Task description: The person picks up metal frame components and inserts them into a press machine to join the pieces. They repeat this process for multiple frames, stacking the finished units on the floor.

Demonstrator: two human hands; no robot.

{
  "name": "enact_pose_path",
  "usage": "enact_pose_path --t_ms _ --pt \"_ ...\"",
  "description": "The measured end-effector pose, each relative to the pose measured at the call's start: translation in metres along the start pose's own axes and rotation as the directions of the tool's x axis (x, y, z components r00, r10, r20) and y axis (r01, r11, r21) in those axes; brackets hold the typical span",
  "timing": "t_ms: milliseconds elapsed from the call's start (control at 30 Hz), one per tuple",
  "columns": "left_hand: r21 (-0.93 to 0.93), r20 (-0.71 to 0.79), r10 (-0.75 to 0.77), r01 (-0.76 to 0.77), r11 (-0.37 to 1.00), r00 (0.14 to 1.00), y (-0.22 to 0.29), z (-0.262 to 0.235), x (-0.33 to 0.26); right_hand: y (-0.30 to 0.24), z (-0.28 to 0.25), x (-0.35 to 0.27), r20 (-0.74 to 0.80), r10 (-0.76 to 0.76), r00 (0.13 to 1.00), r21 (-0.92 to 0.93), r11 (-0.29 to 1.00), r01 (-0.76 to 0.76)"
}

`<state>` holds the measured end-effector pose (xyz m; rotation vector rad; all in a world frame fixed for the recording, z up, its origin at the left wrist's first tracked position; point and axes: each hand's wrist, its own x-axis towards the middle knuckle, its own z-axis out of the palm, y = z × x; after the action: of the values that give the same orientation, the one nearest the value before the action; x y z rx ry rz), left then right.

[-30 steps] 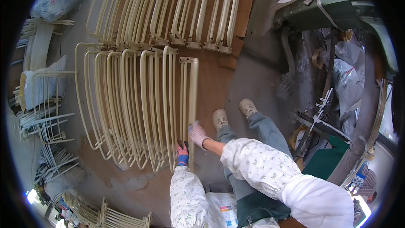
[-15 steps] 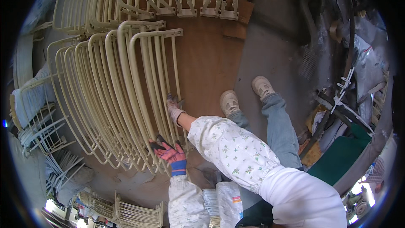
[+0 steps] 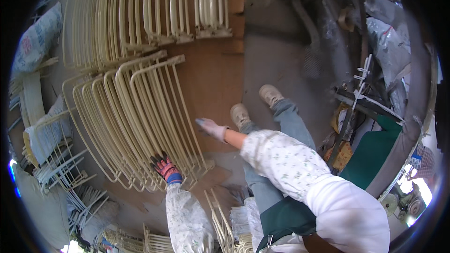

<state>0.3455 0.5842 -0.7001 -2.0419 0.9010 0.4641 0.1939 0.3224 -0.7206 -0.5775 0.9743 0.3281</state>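
A row of cream-coloured bent metal tube frames (image 3: 140, 117) stands packed close together at the left, several deep. My left hand (image 3: 165, 168), in a red and black glove with a blue cuff, rests on the near part of this row with its fingers spread over the tubes. My right hand (image 3: 213, 130), in a pale glove with greyish fingertips, is just right of the row and apart from it. Motion blurs it, but its fingers look stretched out, and I see nothing clearly held in it.
A second row of cream frames (image 3: 164, 7) stands at the far side, over a brown board (image 3: 211, 79). My shoes (image 3: 240, 116) are on the grey floor right of the board. Metal parts and plastic sheeting (image 3: 386, 42) crowd the right, near a green panel (image 3: 370, 154). White wire racks (image 3: 61, 159) lie at far left.
My right hand has come off the frames and moved right. My left hand has shifted left along the near part of the row. The whole view has shifted, showing more of the far row.
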Motion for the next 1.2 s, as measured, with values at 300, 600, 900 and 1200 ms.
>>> enact_pose_path --t_ms 300,600,900,1200 --pt "0.150 0.171 0.347 -0.372 0.916 0.922 -0.033 0.010 0.051 0.072 -0.233 -0.308 -0.524 0.020 0.852 0.289 0.945 0.155" --pt "0.190 0.094 0.543 -0.551 0.813 0.834 0.046 -0.232 -0.091 0.264 -0.092 -0.691 -0.741 0.599 0.305 0.671 0.639 0.375" --pt "0.069 -0.271 0.746 -0.761 0.645 0.608 0.148 -0.486 -0.190 0.179 -0.119 -0.752 -0.876 -0.309 -0.370 -0.336 0.942 0.008" --pt "-0.129 -0.284 0.820 -0.867 0.481 0.497 0.277 -0.581 -0.291 0.065 -0.384 -0.887 -0.663 -0.413 -0.624 -0.527 0.850 -0.003"
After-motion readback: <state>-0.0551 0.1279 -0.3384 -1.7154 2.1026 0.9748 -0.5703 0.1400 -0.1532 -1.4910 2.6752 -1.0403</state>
